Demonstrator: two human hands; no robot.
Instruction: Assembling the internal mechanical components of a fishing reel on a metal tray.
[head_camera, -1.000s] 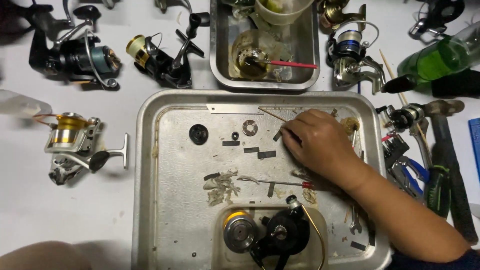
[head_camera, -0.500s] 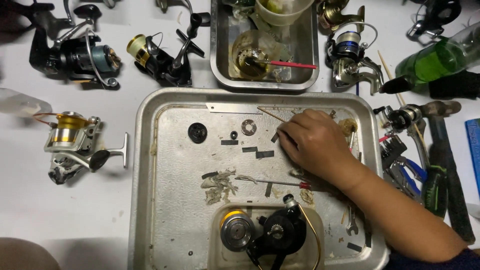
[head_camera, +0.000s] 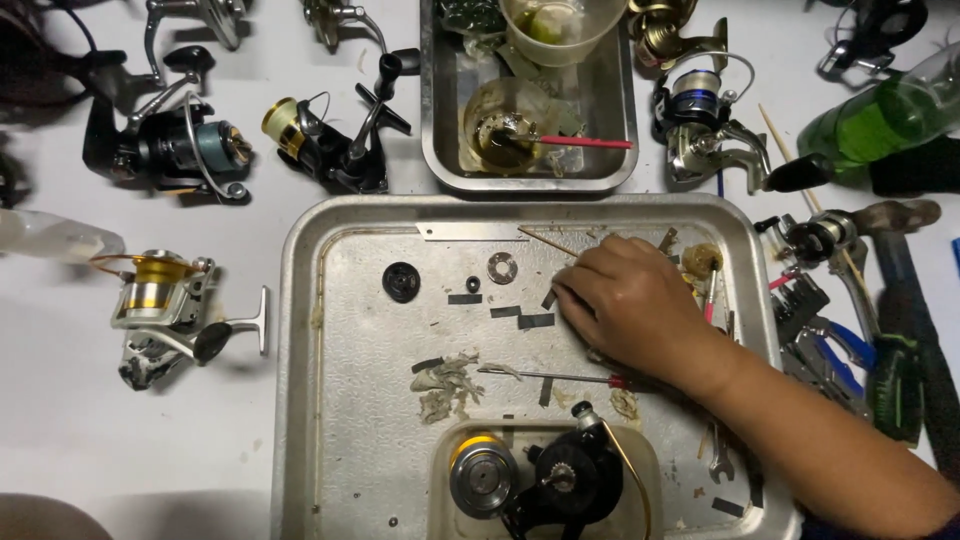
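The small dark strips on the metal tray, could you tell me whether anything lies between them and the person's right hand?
Nothing visible does. The right hand rests on the metal tray with its fingertips right beside the small dark strips; only bare tray lies between them.

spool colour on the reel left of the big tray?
Gold spool on a silver reel body; head view.

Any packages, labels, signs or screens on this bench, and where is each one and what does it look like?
No signs, screens or readable labels show.
Green bottle: top right, lying on its side, translucent green with a dark neck.
Clear cup: top centre, in the small steel tray, holding yellowish liquid.
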